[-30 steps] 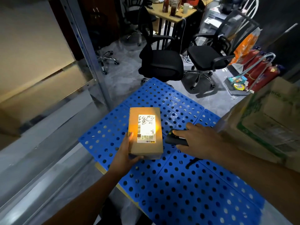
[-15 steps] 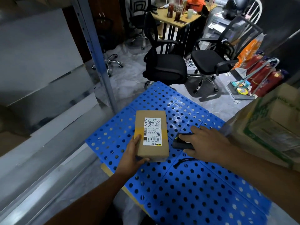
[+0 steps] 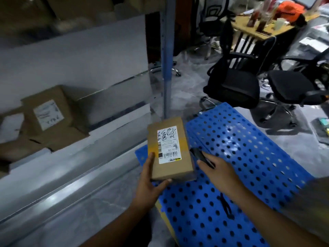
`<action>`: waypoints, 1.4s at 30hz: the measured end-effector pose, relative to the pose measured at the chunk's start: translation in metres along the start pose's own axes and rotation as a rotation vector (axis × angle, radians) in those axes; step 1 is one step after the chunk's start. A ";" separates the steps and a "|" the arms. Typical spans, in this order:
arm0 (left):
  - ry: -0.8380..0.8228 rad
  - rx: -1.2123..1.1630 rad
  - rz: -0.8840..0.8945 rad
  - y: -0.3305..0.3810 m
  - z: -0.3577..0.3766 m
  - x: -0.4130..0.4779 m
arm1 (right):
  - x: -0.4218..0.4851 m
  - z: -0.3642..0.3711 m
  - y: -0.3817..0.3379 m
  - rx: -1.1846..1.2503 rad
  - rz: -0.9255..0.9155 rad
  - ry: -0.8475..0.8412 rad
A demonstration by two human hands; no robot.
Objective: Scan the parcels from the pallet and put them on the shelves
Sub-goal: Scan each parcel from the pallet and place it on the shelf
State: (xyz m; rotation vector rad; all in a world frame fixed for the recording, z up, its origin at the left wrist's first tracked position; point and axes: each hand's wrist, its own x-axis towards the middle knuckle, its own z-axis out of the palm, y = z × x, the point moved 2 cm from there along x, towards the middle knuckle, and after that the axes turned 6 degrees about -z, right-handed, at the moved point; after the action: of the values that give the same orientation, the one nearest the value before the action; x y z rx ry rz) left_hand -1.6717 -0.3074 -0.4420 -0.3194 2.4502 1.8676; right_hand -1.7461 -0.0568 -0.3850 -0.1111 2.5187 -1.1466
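My left hand (image 3: 150,182) grips a small brown parcel (image 3: 169,150) from below, its white barcode label facing up. The parcel hangs over the left edge of the blue perforated pallet (image 3: 240,166). My right hand (image 3: 219,172) holds a black handheld scanner (image 3: 199,155) just right of the parcel, its cord trailing down over the pallet. To the left runs a grey metal shelf (image 3: 71,168) with a blue upright post (image 3: 167,68). Labelled brown boxes (image 3: 48,118) sit on that shelf.
Two black office chairs (image 3: 236,82) stand on the plastic-covered floor beyond the pallet. A wooden desk (image 3: 263,31) with bottles and an orange item is at the back right. A blurred cardboard carton (image 3: 313,202) fills the lower right edge.
The scanner light on the label went out. My view swung left toward the shelf, and the parcel moved left off the middle of the pallet toward the shelf. Both hands keep their hold.
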 end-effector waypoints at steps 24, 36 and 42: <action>0.676 0.947 0.009 -0.011 -0.201 0.194 | 0.266 0.162 -0.223 0.195 -0.145 -0.191; 0.718 0.928 -0.238 0.009 -0.194 0.199 | 0.108 0.026 -0.093 0.160 0.014 0.033; 0.419 0.712 -0.163 0.048 -0.055 0.174 | -0.072 -0.045 0.003 0.250 0.249 0.191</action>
State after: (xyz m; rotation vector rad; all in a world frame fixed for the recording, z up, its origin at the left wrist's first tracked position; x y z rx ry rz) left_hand -1.8466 -0.3713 -0.4091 -0.8863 3.0219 0.8281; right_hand -1.6949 -0.0069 -0.3387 0.3833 2.4330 -1.4078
